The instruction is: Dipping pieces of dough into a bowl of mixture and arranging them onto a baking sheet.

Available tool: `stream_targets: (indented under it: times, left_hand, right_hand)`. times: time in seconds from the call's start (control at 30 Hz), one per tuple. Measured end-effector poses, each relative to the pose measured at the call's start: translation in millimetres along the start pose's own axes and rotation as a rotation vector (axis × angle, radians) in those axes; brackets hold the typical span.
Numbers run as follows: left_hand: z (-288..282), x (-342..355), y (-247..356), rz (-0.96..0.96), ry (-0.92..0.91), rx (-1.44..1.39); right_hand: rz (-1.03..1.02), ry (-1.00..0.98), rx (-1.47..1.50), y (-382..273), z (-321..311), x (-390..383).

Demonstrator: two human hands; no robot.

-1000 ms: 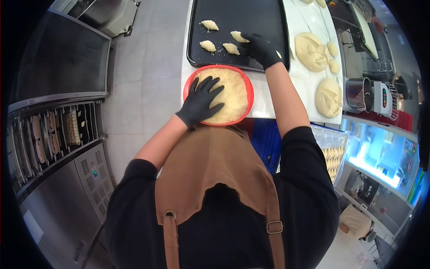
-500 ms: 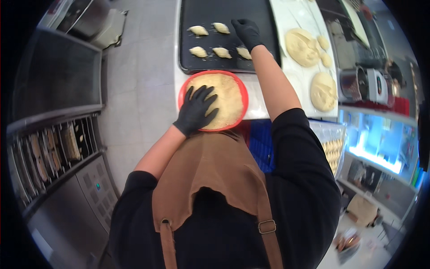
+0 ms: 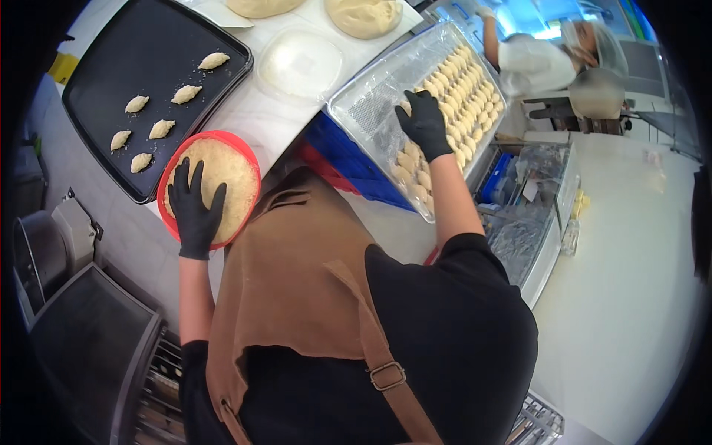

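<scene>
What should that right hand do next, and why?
Perhaps the right hand should pick up one dough piece: it's right at their tray, the left hand rests on crumbs in the red bowl, and the black pan has room beside its six pieces.

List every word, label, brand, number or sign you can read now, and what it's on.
None can be read.
No lettering shows on the black tray, red bowl, metal tray, left gloved hand or right gloved hand.
Blue-lit area at the back: too small and blurred for any text to be read.
</scene>
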State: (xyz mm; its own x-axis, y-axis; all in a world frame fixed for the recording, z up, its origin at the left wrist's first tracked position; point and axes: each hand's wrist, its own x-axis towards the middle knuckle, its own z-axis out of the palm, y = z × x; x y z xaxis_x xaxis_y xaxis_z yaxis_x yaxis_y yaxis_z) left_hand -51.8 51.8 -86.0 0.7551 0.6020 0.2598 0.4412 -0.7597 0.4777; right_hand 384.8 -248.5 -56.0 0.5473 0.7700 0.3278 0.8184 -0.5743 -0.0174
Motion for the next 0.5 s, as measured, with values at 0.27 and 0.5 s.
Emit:
stream_targets:
  times: [0.27,0.5]
  left_hand:
    - [-2,48,24,0.162,0.035,-0.084]
    - [-5,25,-1,0.058,0.033,-0.057]
  right_hand:
    - [-0.029,-0.327,-0.261,20,4,-4]
    - [0.271,-0.159,0.327,22,-13,-13]
